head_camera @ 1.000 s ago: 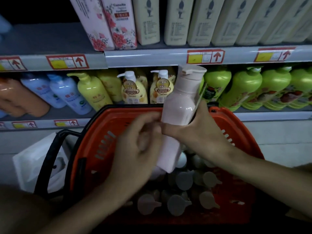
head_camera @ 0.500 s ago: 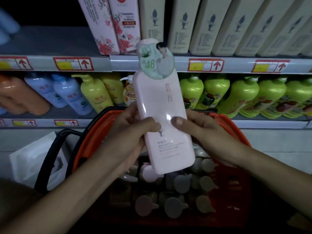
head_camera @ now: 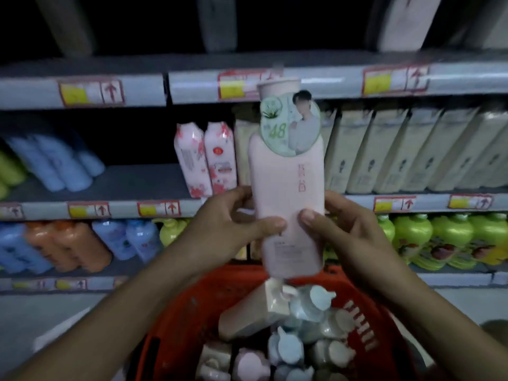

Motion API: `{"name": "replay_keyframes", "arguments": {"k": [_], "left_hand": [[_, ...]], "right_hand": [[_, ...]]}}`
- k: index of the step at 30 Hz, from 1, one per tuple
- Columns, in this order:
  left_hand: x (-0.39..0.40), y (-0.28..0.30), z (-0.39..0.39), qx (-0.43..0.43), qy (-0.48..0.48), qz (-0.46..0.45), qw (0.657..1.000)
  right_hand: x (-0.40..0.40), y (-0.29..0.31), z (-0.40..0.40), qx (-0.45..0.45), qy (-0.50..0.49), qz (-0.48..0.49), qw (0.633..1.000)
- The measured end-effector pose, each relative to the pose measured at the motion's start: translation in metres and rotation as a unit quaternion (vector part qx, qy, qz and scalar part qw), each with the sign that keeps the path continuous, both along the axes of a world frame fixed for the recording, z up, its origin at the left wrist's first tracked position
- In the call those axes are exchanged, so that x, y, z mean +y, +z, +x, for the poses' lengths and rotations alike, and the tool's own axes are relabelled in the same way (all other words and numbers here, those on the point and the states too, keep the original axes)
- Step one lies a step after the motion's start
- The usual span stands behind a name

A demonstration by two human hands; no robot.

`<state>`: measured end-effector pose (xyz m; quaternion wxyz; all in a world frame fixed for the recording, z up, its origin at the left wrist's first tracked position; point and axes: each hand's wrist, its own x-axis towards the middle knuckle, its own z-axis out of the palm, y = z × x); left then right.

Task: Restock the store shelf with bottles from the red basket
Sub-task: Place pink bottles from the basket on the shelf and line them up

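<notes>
A: While you stand over the red basket (head_camera: 365, 336), what lies nearest to you?

B: Your two forearms reach forward over it. The basket sits low in front of you, packed with bottles standing cap-up, pale blue, cream and pink tops crowded together, and one cream bottle (head_camera: 247, 317) lying tilted across them.

A: And what do your hands have?

B: You hold one pink bottle (head_camera: 286, 188) upright above the basket, its foot just over the basket's far rim. Your left hand (head_camera: 233, 221) grips its left edge, the thumb pressed across the front and the fingers curled round behind. Your right hand (head_camera: 349, 232) grips the right edge the same way, thumb on the front, its tip close to the left thumb's. So both sets of fingers are closed round that bottle, neither one slack.

A: Anything on the bottle itself?

B: A round green tag (head_camera: 290, 125) hangs at its neck, printed with the number 48 and a picture of a person. The cap reaches up in front of the price rail of the shelf above.

A: What is behind it?

B: The store shelf (head_camera: 137, 182). On the middle level, just left of your bottle, stand two pink floral bottles (head_camera: 206, 160), with bare grey board further left and blue bottles at the far end. To the right runs a row of cream bottles (head_camera: 412, 149). The level below carries blue and orange bottles on the left and green bottles (head_camera: 439, 237) on the right. Red-framed price labels line each rail; their print is too blurred to read.
</notes>
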<state>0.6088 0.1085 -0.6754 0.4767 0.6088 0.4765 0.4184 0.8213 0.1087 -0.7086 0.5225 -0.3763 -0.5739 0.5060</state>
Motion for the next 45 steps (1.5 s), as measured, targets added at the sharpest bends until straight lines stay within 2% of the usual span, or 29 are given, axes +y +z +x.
{"name": "replay_keyframes", "arguments": {"k": [3,6,10,18,23,27,34,37,40,45], "left_hand": [[0.008,0.025,0.031,-0.003,0.039,0.067,0.997],[0.024,0.048,0.064,-0.031,0.029,0.084,0.996],[0.054,0.081,0.104,-0.060,0.002,0.108,0.992],[0.134,0.173,0.182,-0.060,0.041,0.226,0.971],[0.181,0.188,0.218,-0.026,0.117,0.247,0.961],[0.206,0.178,0.235,0.004,0.150,0.235,0.960],[0.221,0.172,0.261,0.051,0.109,0.264,0.957],[0.219,0.169,0.266,0.085,0.130,0.283,0.946],[0.220,0.165,0.267,0.101,0.163,0.256,0.947],[0.218,0.158,0.270,0.123,0.188,0.222,0.949]], "right_hand": [[0.003,0.021,0.011,0.030,-0.032,0.029,0.999],[0.014,0.051,0.029,0.052,-0.085,0.047,0.994],[0.036,0.095,0.065,0.029,-0.125,0.123,0.984],[0.107,0.197,0.131,-0.123,-0.176,0.291,0.932],[0.166,0.220,0.160,-0.218,-0.208,0.352,0.887],[0.197,0.213,0.172,-0.226,-0.194,0.300,0.906],[0.224,0.200,0.188,-0.169,-0.279,0.249,0.912],[0.224,0.192,0.202,-0.190,-0.285,0.217,0.914],[0.227,0.184,0.207,-0.224,-0.298,0.175,0.911],[0.230,0.180,0.206,-0.216,-0.318,0.165,0.908]]}}
